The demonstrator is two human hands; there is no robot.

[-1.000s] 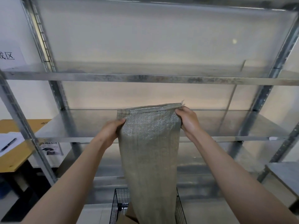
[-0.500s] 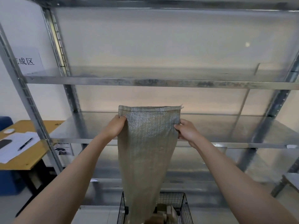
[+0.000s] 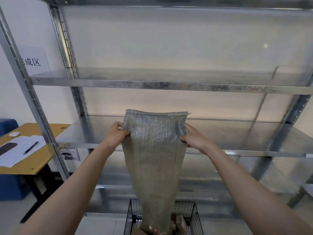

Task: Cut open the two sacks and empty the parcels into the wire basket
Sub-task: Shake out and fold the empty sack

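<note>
The sack (image 3: 154, 158) hangs upside down between your grips, its stitched end just above them and its body tapering straight down to the basket (image 3: 188, 203) far below. Your left grip (image 3: 116, 133) pinches the left edge with fingers curled round the cloth. Your right grip (image 3: 194, 138) pinches the right edge the same way. Both hold just under the seam.

The cloth looks flat and limp, so I judge this sack nearly empty. Brown parcels (image 3: 180, 223) show in the basket beside its lower end. Whether anything is caught in the narrow bottom part you cannot tell from here.

Watch three things:

- **Spilling:** the open end sits low in the basket. If you swing or pull the sack toward you, a late parcel could drop outside the wire.
- **Slipping:** woven cloth is slick and you hold only the edges. A hard shake could pull one edge from a grip and send the sack sideways.
- **Snagging:** the shelf (image 3: 237, 138) lies just beyond your grips. If you push forward as you shake, the seam corner may catch on its front lip.

The table (image 3: 25, 168) stands well off to the left of your left grip.
</note>
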